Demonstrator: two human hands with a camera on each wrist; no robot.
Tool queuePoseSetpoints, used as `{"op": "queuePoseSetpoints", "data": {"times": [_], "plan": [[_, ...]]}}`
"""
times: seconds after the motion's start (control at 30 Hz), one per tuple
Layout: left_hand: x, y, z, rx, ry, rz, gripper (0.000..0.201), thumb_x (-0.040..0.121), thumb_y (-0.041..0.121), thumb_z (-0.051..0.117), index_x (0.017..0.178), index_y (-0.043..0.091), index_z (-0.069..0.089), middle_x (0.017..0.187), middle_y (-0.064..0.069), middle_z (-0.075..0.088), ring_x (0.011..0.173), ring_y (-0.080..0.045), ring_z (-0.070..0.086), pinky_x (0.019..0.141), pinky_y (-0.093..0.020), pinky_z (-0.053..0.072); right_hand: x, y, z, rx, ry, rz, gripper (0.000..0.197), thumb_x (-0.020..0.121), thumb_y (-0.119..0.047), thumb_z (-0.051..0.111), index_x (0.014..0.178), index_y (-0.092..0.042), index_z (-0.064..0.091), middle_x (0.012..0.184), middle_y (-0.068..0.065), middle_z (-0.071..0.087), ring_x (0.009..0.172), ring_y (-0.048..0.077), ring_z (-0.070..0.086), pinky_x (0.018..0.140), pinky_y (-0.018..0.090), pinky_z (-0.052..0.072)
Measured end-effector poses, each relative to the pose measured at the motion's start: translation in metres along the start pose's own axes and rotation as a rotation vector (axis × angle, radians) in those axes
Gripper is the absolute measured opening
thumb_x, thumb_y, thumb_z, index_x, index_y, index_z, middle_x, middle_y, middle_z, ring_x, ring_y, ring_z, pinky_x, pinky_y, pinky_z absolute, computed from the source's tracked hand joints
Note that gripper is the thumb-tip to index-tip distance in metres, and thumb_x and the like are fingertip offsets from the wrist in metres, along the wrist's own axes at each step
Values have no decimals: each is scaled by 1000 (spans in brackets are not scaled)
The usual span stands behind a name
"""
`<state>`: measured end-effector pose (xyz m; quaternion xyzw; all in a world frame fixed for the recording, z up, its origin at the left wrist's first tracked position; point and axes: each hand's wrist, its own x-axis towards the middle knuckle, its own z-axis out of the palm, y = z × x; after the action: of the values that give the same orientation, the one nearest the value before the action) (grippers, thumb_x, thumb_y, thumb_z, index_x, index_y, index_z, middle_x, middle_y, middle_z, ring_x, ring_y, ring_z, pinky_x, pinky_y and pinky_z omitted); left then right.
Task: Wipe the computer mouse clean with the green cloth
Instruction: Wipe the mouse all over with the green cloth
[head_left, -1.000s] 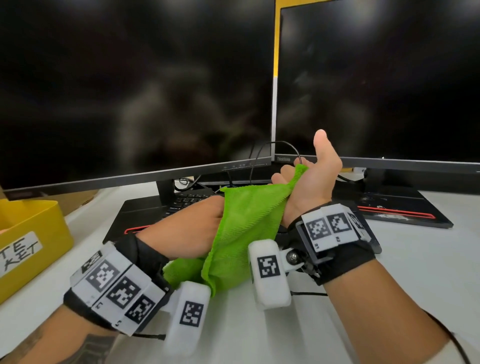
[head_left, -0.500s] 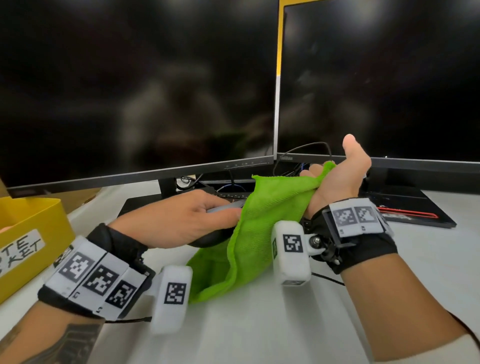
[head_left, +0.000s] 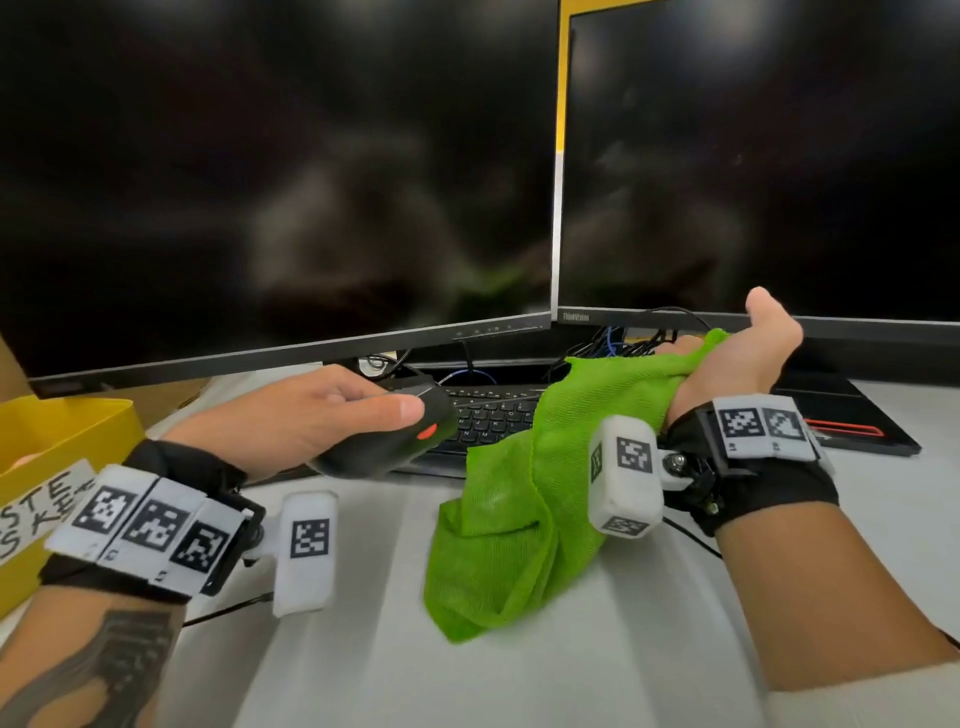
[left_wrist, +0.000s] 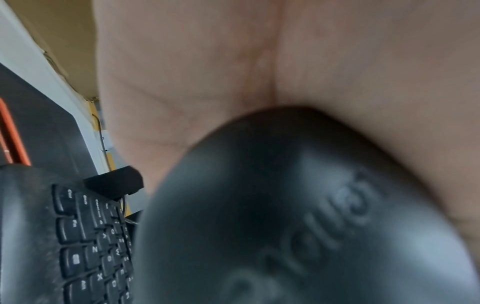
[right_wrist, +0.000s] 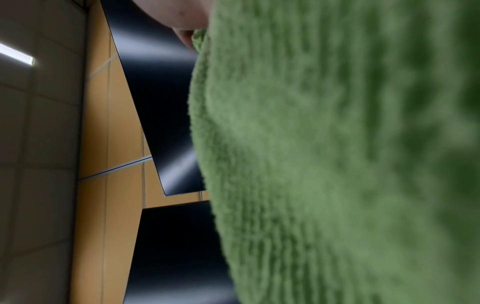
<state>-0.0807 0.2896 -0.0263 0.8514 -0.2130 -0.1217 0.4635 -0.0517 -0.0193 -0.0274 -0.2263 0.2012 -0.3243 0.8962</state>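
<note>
My left hand grips a black computer mouse with a red scroll wheel, lifted just above the desk in front of the keyboard. In the left wrist view the mouse fills the frame under my palm. My right hand, thumb up, grips the upper edge of the green cloth, which hangs down to the desk right of the mouse. The cloth and mouse are apart. In the right wrist view the cloth covers most of the picture.
Two dark monitors stand close behind, right one. A black keyboard lies under them with cables behind. A yellow labelled box sits at the left edge. The white desk spreads in front.
The hands have drawn apart: the right pulled the cloth off to the right, and the left now shows the bare mouse that the cloth wrapped a second ago.
</note>
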Motion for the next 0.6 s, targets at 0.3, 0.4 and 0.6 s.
{"op": "queuePoseSetpoints", "data": {"times": [0.3,0.4,0.6], "plan": [[-6,0,0,19,196,-35,51,77,69,72,89,21,84,92,-8,83,91,-30,79,93,-43,57,9,-4,-7,-106,-62,21,35,83,-36,69,108,-13,62,96,6,63,75,27,68,62,20,53],[-6,-1,1,-41,243,-36,58,76,69,71,95,15,83,96,-12,82,93,-35,78,106,-59,52,6,-2,-4,-175,-294,172,17,76,-21,61,73,-10,47,75,11,50,68,31,58,79,38,50],[-1,-1,5,-146,324,-27,50,89,57,65,93,11,83,96,-19,81,84,-33,77,89,-46,54,5,8,0,-879,-422,-26,14,67,-1,63,75,-10,55,92,16,60,88,34,62,87,53,58]]}}
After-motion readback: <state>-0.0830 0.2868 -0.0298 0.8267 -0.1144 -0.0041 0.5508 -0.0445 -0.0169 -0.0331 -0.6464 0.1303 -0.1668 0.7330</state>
